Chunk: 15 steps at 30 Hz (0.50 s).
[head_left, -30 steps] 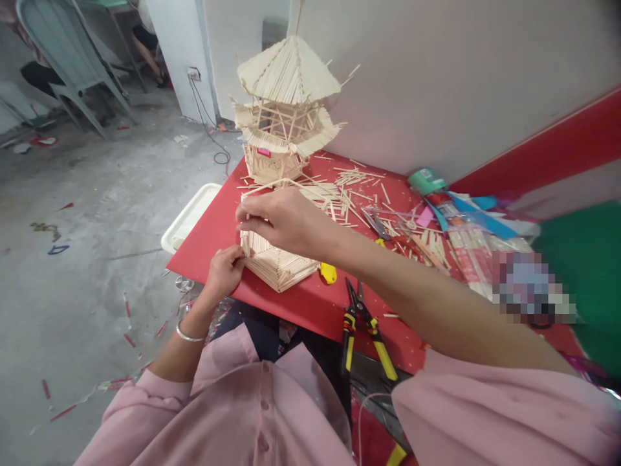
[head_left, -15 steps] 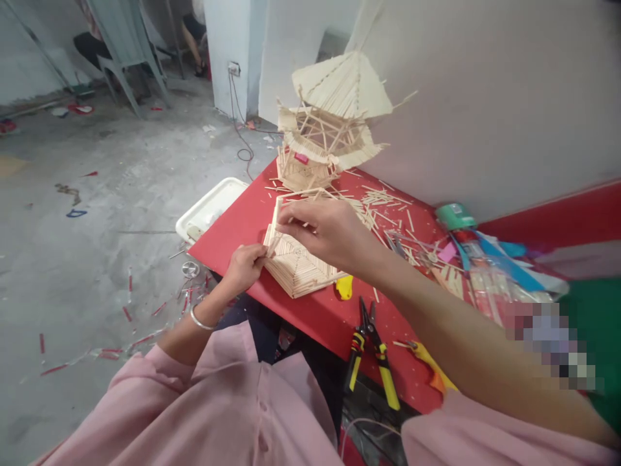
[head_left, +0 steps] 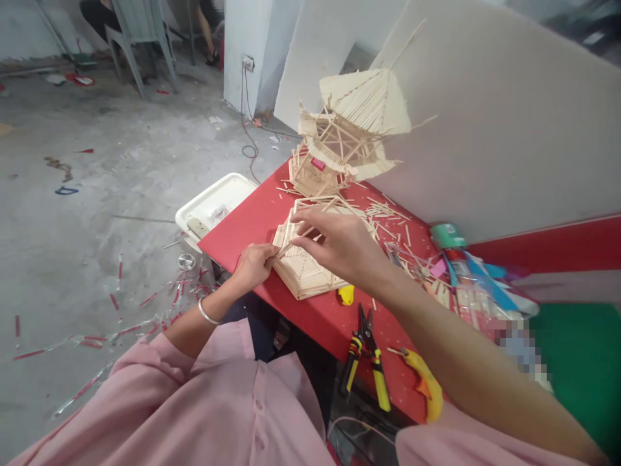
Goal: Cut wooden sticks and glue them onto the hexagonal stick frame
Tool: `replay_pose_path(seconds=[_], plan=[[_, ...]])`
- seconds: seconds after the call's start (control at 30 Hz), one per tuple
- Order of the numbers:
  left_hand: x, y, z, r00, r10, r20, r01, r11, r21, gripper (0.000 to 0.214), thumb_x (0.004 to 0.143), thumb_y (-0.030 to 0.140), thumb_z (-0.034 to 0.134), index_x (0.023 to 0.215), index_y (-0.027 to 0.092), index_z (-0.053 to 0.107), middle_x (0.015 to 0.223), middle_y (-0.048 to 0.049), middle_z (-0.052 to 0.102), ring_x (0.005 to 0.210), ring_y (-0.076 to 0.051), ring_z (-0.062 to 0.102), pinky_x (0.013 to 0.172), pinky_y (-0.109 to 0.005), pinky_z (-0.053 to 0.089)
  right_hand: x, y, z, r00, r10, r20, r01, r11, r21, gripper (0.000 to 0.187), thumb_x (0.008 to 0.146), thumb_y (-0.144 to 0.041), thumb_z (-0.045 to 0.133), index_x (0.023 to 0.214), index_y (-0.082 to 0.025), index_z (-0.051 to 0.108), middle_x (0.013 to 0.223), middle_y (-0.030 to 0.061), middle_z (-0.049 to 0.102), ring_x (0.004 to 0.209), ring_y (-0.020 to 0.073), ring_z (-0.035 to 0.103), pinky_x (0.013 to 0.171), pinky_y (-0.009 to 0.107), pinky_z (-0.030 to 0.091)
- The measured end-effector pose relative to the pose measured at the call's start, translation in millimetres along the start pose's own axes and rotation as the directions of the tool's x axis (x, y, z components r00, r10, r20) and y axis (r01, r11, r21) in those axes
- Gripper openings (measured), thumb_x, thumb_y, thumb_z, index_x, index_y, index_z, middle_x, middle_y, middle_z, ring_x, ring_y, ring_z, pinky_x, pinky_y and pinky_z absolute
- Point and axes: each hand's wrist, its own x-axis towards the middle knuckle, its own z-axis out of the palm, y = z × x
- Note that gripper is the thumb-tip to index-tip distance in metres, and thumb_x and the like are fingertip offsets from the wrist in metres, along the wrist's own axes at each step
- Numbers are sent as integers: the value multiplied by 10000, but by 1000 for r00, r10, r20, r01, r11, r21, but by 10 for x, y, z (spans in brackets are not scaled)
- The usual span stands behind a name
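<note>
A low hexagonal piece built of thin wooden sticks [head_left: 305, 272] lies near the front edge of the red table [head_left: 247, 223]. My left hand [head_left: 252, 264] is closed on its left corner. My right hand [head_left: 339, 243] reaches over it and pinches a single thin stick [head_left: 291, 244] that slants down to that same corner. Behind stands a tall stick pagoda model [head_left: 347, 133] with a peaked roof.
Yellow-handled pliers [head_left: 366, 356] and a yellow tool [head_left: 427, 385] lie at the table's front edge. Loose sticks, scissors and packets [head_left: 456, 259] crowd the right. A white tray [head_left: 213, 204] sits left of the table. Chairs and a person's legs are far back.
My right hand has lowered the stick from upright to slanting along the hexagonal piece. The camera swung, so the table sits further right in view. My left hand stays at the corner.
</note>
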Motion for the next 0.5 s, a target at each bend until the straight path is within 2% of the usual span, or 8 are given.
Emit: replay_pose_path(seconds=[0.13, 0.2, 0.3, 0.4, 0.5], plan=[[4, -13, -1, 1000, 9, 9, -9, 1000, 1, 238, 774, 11, 470, 665, 202, 562, 645, -20, 621, 637, -178, 601, 612, -278, 389, -45, -38, 71, 999, 31, -44, -30, 999, 12, 539, 857, -159, 615, 1374, -261, 502, 892, 19, 733, 765, 189, 695, 705, 308, 531], [1, -26, 7, 1000, -5, 15, 5, 1000, 4, 234, 750, 2, 475, 675, 198, 577, 650, -17, 628, 642, -173, 601, 611, -272, 384, -86, -33, 126, 998, 34, -55, -34, 999, -4, 595, 868, -150, 600, 1430, -275, 450, 911, 19, 729, 774, 187, 691, 711, 310, 532], [-6, -45, 31, 1000, -6, -8, 6, 1000, -6, 210, 790, 39, 492, 682, 188, 592, 656, -20, 634, 639, -164, 598, 619, -265, 379, -132, 6, 214, 998, 47, -48, -51, 995, -81, 501, 886, -168, 599, 1375, -248, 531, 957, 50, 740, 807, 199, 694, 733, 322, 531], [-14, -58, 60, 998, 12, -58, -13, 1000, -14, 202, 829, 70, 499, 705, 181, 612, 687, -29, 649, 649, -162, 603, 642, -264, 385, -141, 44, 286, 998, 47, -42, -53, 985, -163, 278, 899, -200, 606, 1165, -214, 684, 1009, 81, 755, 881, 223, 704, 798, 345, 528], [-17, -66, 70, 998, 16, -68, -16, 1000, -4, 200, 816, 62, 503, 701, 180, 615, 696, -30, 649, 654, -158, 597, 642, -260, 378, -126, 50, 329, 998, 35, -53, -44, 984, -171, 193, 906, -195, 601, 1052, -206, 726, 1000, 77, 766, 908, 222, 706, 825, 339, 520]])
